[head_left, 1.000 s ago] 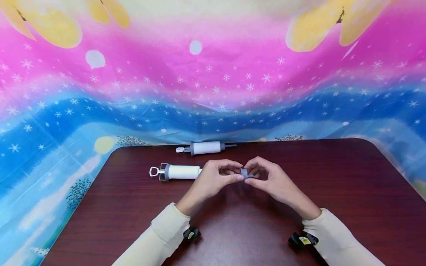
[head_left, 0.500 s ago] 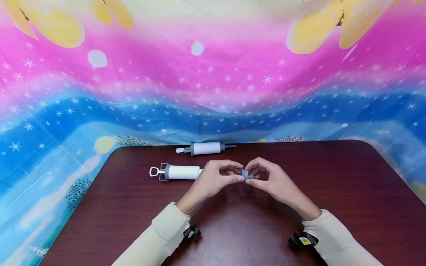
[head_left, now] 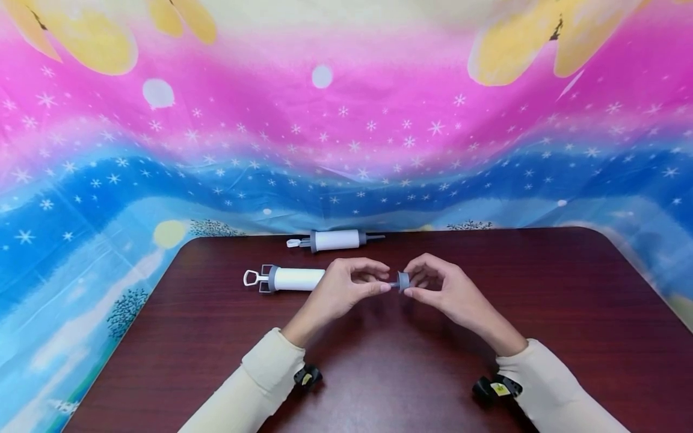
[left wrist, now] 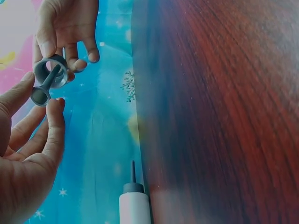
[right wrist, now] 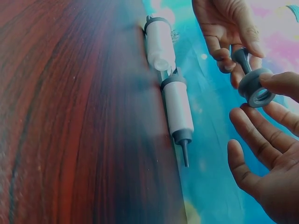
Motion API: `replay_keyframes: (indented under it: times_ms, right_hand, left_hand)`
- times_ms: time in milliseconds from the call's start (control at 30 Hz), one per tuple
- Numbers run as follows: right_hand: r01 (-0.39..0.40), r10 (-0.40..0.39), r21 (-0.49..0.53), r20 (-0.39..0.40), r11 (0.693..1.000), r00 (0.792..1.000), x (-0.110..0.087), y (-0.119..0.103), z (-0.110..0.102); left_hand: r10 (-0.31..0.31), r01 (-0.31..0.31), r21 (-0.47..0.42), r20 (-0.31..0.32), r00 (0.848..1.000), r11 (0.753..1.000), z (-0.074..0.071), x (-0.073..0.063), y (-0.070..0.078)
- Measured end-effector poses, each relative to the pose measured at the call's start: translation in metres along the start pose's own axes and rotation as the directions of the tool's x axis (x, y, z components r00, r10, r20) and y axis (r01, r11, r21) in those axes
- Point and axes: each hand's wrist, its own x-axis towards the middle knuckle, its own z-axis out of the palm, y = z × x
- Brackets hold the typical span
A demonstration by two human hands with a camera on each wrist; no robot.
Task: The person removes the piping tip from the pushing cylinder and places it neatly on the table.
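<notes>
My left hand (head_left: 343, 288) pinches a slim grey nozzle (left wrist: 41, 96) by its flared end with thumb and fingertips. My right hand (head_left: 441, 285) grips a grey ring-shaped cap (right wrist: 256, 93) between thumb and fingers. In both wrist views the nozzle and cap meet, with the nozzle's narrow stem reaching into the ring. Both hands are raised in front of a white syringe (head_left: 299, 279) with a grey collar and loop handle, whose front end is behind my left hand in the head view. In the right wrist view that syringe (right wrist: 160, 44) shows a bare white front end.
A second white syringe (head_left: 337, 240), with a grey cap and thin nozzle on it, lies near the table's back edge. The dark red-brown table (head_left: 379, 373) ends at a patterned cloth backdrop (head_left: 346, 120).
The ring cap was at my left fingertips, its stem pointing right. Now my right fingers have the cap, and the stem points left to my left fingers. The hands are slightly farther apart.
</notes>
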Motion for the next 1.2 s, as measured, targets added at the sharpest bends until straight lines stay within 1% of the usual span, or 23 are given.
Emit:
replay_keyframes:
  times_ms: [233,333,433,567,667,800,967,1200]
  right_hand:
    - [-0.018,0.017,-0.016,-0.017,1.0,1.0,0.001,0.003,-0.005]
    - [-0.034,0.034,-0.028,-0.024,0.999,0.999,0.001,0.005,-0.008]
    - [-0.05,0.049,-0.048,-0.033,0.998,0.998,0.001,0.007,-0.01]
    - [-0.064,0.06,-0.07,-0.047,0.996,0.997,0.001,0.01,-0.014]
    - [-0.074,0.07,-0.077,-0.051,0.994,0.996,0.001,0.012,-0.017]
    - [-0.093,0.089,-0.085,-0.053,0.992,0.995,0.001,0.014,-0.018]
    - [-0.111,0.104,-0.13,-0.066,0.985,0.992,0.001,0.016,-0.021]
    - [-0.132,0.117,-0.219,-0.08,0.967,0.99,0.002,0.022,-0.024]
  left_hand:
    - [-0.008,0.009,0.018,-0.014,1.0,1.0,-0.004,-0.001,-0.001]
    - [0.004,-0.003,0.037,-0.014,1.0,0.999,-0.004,-0.001,-0.002]
    - [0.033,-0.031,0.087,-0.016,0.999,0.996,-0.003,-0.001,-0.003]
    - [0.077,-0.072,0.203,-0.015,0.997,0.976,-0.001,0.001,-0.006]
    - [0.094,-0.087,0.272,-0.011,0.996,0.958,0.001,0.003,-0.007]
    - [0.098,-0.091,0.31,-0.006,0.995,0.946,0.003,0.005,-0.009]
    - [0.116,-0.109,0.355,0.002,0.993,0.929,0.007,0.008,-0.01]
    - [0.135,-0.124,0.449,0.009,0.991,0.885,0.015,0.012,-0.009]
